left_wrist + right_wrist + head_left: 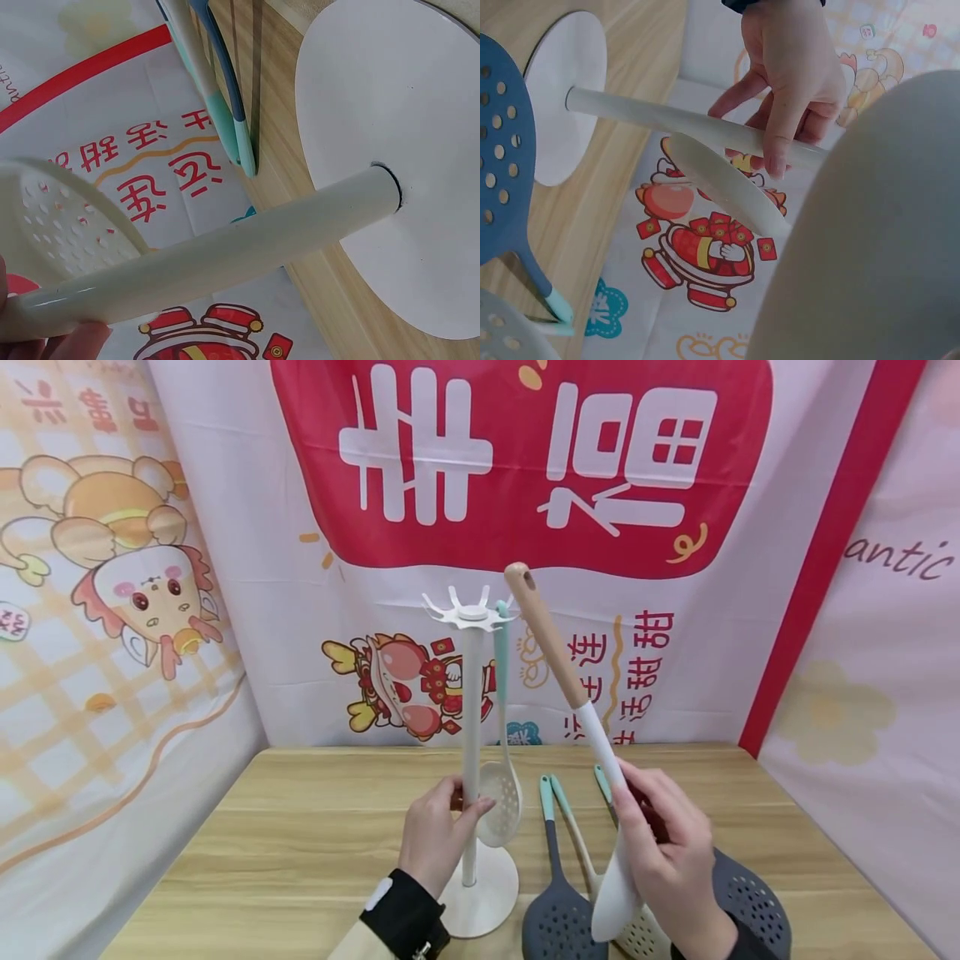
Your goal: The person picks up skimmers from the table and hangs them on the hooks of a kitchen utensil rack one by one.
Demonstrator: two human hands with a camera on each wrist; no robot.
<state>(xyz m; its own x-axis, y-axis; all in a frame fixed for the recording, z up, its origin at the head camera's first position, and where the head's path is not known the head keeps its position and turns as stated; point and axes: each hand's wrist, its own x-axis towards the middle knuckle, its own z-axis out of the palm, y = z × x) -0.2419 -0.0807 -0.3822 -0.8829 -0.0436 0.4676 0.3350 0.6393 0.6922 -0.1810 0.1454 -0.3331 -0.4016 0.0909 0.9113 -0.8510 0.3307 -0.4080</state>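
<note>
My left hand (pixel 442 835) grips the pole (pixel 471 718) of a white utensil stand below its middle, thumb in front and fingers behind. From the pronged top (pixel 468 614) of the stand hangs a cream slotted spoon (pixel 501 802) with a mint handle, its bowl right beside my left thumb. My right hand (pixel 667 860) holds a white cooking utensil (pixel 617 889) by its lower shaft, tilted, with the wood-coloured handle (pixel 551 639) pointing up and left. In the right wrist view its smooth rounded head (pixel 877 225) fills the right side.
The stand's round white base (pixel 487 902) rests on the wooden table (pixel 322 827). To its right lie a dark slotted turner (pixel 562 914), a cream slotted utensil (pixel 645 935) and a dark perforated skimmer (pixel 757 902). A printed cloth (pixel 285 635) hangs behind the table.
</note>
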